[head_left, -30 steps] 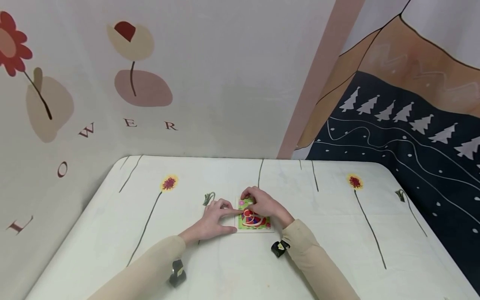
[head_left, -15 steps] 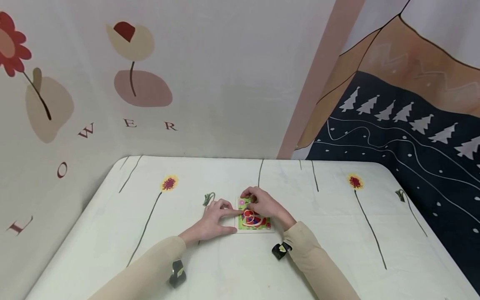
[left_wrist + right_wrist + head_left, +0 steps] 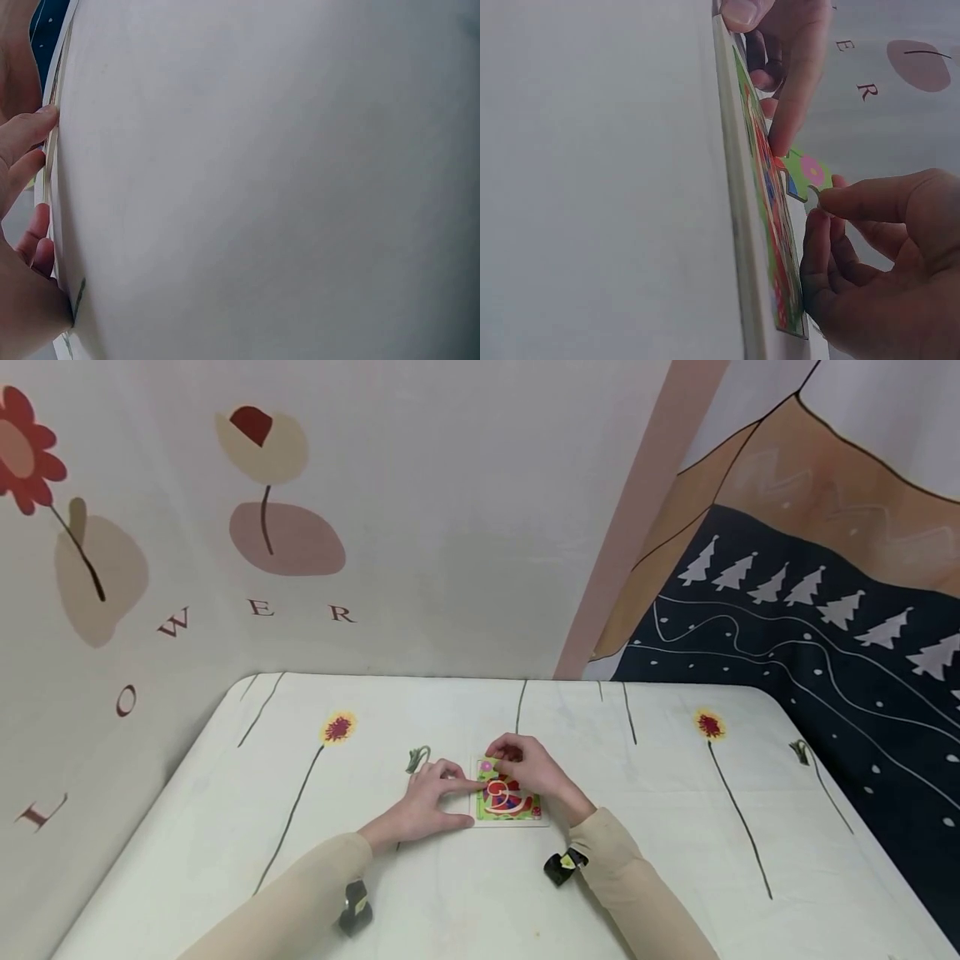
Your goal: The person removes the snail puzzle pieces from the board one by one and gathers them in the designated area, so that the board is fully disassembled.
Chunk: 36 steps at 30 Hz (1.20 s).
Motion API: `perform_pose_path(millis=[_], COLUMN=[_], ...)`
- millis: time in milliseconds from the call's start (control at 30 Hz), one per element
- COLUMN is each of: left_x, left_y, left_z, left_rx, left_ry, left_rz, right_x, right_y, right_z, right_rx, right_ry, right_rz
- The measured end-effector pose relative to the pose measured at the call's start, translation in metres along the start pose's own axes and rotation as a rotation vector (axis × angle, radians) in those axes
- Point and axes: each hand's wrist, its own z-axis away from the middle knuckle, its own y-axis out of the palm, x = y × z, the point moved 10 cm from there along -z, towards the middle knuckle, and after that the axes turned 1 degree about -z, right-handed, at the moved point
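A jigsaw puzzle with a red and green picture lies in a white frame on the table. My right hand pinches a green puzzle piece with a pink flower between thumb and fingertip. In the right wrist view that piece stands tilted up over the puzzle's far part. My left hand is at the left side, its index finger straight and touching the picture, the thumb at the frame's near corner. The left wrist view shows the left hand only at its edge.
A white tablecloth printed with flowers covers the table. Behind it hangs a pale wall cloth with letters and flowers, and a dark cloth with trees is at the right. A small black device sits on each wrist.
My right hand has shifted slightly to the right with the green piece, and more of that piece now shows. The left hand has stayed in place.
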Motion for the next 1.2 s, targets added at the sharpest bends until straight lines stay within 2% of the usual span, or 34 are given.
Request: perform_pose_path(millis=[200,500,900,1200], left_x=[0.001,0.0,0.002,0.003], left_y=[0.002,0.0,0.003,0.003], left_z=[-0.001,0.0,-0.001,-0.001], left_rx=[0.012,-0.002,0.008,0.015], left_ry=[-0.015,0.0,-0.006,-0.02], left_rz=[0.003,0.003,-0.001,-0.002], right_x=[-0.003,-0.004,-0.011,-0.017], right_y=[-0.002,-0.009,-0.023,-0.036], right_z=[0.002,0.01,0.014,0.022], right_rx=[-0.016,-0.048,-0.1,-0.144], right_ry=[0.001,0.029,0.027,0.067], right_rz=[-0.038,-0.105,-0.09,-0.099])
